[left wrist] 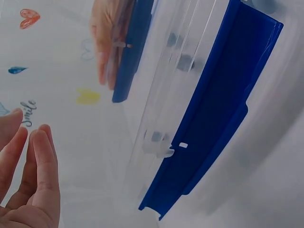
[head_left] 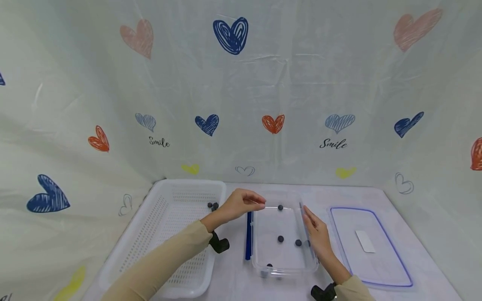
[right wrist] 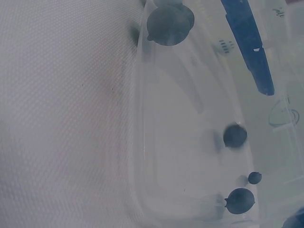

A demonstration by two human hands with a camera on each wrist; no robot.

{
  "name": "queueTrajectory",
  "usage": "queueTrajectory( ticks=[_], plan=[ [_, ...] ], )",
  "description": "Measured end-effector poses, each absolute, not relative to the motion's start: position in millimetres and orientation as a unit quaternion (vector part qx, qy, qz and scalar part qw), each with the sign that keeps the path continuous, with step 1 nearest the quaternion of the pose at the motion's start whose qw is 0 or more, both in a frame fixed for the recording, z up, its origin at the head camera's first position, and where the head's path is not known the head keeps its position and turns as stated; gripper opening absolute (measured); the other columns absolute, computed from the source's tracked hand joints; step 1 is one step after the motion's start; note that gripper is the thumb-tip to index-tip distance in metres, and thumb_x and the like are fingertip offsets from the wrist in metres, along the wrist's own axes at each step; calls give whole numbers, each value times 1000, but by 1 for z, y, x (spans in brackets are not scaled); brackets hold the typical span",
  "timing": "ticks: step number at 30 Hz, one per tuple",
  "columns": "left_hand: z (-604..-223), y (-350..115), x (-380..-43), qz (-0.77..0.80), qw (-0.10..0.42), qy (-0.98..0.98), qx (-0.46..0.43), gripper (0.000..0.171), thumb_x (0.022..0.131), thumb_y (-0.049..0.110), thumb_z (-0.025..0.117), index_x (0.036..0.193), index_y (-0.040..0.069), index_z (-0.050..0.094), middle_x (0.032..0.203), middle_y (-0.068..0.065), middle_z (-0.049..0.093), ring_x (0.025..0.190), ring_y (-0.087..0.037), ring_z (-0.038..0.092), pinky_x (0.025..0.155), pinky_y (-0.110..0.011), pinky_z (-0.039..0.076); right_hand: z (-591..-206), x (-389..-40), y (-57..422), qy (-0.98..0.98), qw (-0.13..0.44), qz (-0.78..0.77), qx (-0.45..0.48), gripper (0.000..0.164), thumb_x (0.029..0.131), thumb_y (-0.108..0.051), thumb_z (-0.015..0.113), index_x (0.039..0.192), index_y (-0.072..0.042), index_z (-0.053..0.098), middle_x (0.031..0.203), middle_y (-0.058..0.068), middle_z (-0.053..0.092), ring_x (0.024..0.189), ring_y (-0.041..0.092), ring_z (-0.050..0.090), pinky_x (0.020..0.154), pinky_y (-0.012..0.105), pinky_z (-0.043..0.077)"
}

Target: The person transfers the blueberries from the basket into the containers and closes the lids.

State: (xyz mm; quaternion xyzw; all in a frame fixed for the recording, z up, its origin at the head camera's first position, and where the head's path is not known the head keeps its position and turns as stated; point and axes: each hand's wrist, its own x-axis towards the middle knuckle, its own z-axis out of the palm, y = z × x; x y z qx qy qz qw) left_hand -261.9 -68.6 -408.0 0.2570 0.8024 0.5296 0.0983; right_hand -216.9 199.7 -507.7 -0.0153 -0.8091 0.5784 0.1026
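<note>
A clear plastic box stands uncovered on the table, with several small dark balls scattered in it. My left hand hovers at the box's far left rim. Its thumb and fingers reach out nearly straight, with a gap and no object between them in the left wrist view. Along the right wall, my right hand rests with extended fingers against the outside. A blue latch flap hangs down the left side; another blue flap shows by the right hand. In the right wrist view, one ball looks blurred.
On the left lies a white perforated basket with a few dark balls near its right wall. A clear lid with a blue edge and white label lies at right. Behind the table hangs a heart-printed curtain.
</note>
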Motion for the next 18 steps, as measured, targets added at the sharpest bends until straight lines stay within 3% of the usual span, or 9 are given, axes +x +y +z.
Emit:
queueTrajectory(
  ticks=[7,18],
  plan=[
    [-407,-79,-268,527,91,813,230,21,81,28,71,100,18,70,97,7,67,85,-10,63,77,-25,51,-509,-217,201,-814,103,572,-8,47,97,-31,45,139,-9,40,141,8,39,129,25,35,101,38,32],
    [-397,-111,-270,561,59,797,215,25,83,22,70,104,10,68,101,-2,67,91,-14,64,81,-28,51,-509,-217,200,-813,104,573,-8,46,97,-30,46,138,-10,41,140,7,40,129,22,35,100,36,32]
  ],
)
